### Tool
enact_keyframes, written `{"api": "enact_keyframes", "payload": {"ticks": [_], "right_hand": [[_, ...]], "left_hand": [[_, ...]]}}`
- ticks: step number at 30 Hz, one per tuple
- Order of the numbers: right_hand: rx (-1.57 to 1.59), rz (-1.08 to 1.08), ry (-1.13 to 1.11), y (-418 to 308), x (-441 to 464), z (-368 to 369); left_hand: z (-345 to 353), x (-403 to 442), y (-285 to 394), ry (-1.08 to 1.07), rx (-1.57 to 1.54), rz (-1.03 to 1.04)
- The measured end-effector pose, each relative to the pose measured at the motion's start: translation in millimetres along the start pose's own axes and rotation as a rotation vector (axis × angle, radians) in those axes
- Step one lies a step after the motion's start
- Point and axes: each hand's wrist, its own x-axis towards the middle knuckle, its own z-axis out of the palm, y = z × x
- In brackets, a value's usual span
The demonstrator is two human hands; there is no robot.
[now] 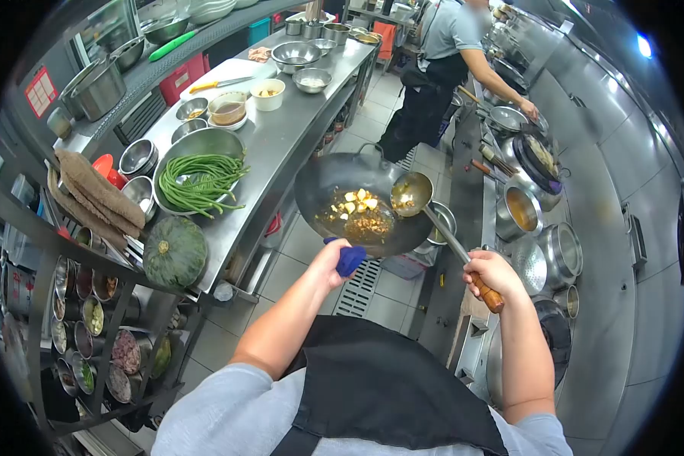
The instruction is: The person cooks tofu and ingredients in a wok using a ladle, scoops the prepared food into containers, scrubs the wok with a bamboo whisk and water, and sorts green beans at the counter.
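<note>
A dark wok (319, 178) hangs over the floor in front of me, with chopped pale pieces (361, 202) and browned minced bits (368, 226) in its bowl. My left hand (333, 262) is closed on the wok's near rim through a folded blue cloth (350, 260); the part under the cloth is hidden. Wrapped round the wooden handle of a long ladle (450, 235) is my right hand (491, 275). The ladle's bowl, coated with brownish residue, is at the wok's right side.
On the left steel counter (262, 167) are green long beans (201, 182) in a bowl, a green squash (175, 253) and a knife (220, 84). Right, the stove line holds a pot (520, 211) and a perforated strainer (530, 264). Another person (441, 68) works ahead.
</note>
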Motion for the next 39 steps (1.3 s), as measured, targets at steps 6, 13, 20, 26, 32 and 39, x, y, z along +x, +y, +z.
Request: {"api": "enact_keyframes", "payload": {"ticks": [6,13,20,26,32,39], "right_hand": [[-0.043,0.087,-0.004,25.4,-9.6,18.6],[0.428,0.318,-0.269,91.2,51.7,76.3],[0.636,0.420,-0.328,119.9,51.2,57.8],[0.294,0.379,-0.113,67.0,11.7,27.8],[0.217,0.246,-0.149,18.0,35.4,58.0],[0.572,0.001,-0.417,-17.5,14.1,81.5]], "left_hand": [[-20.8,-50.5,-113.8,0.217,0.537,0.449],[-29.7,-3.2,-79.7,0.202,0.303,0.103],[-63.5,-31.3,-81.5,0.179,0.099,-0.119],[-64.6,-44.2,-64.2,0.177,0.205,-0.004],[-62.3,-35.4,-50.5,0.223,0.589,0.430],[-42.8,-36.1,6.4,0.272,0.675,0.496]]}}
